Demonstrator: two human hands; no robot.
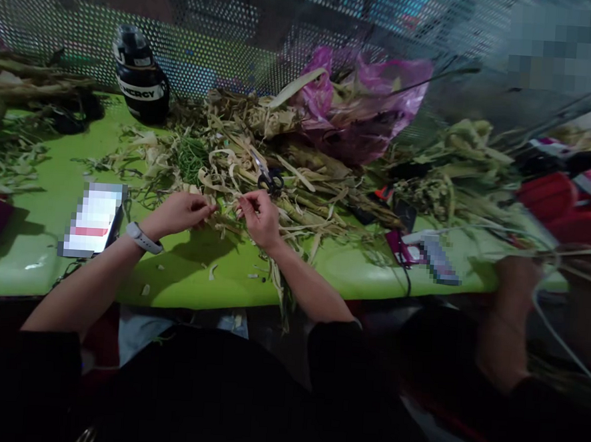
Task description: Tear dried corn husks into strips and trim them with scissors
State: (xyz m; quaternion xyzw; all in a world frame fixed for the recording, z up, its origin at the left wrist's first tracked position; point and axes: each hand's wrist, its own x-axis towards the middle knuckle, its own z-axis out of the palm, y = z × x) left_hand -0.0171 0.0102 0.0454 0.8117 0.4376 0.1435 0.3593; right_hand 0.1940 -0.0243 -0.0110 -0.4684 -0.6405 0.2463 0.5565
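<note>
My left hand [183, 213], with a white watch on the wrist, is closed in a pinch over the near edge of a heap of dried plant strips [299, 161]. What its fingertips hold is too small to name. Just to the right, my right hand [259, 217] is also pinched closed, beside a pale curled strip; its fingertips are too blurred to show what is between them. Black-handled scissors [270, 179] lie on the heap right behind my right hand. A bundle of thin green strands [190, 160] rests behind my left hand.
On the green table [172, 280] are a lit phone [94, 219], a black bottle [140, 81], a pink plastic bag [372, 112] and a second phone [439, 258]. A perforated metal screen [212, 22] stands behind. Another person's arm [509, 321] is at the right.
</note>
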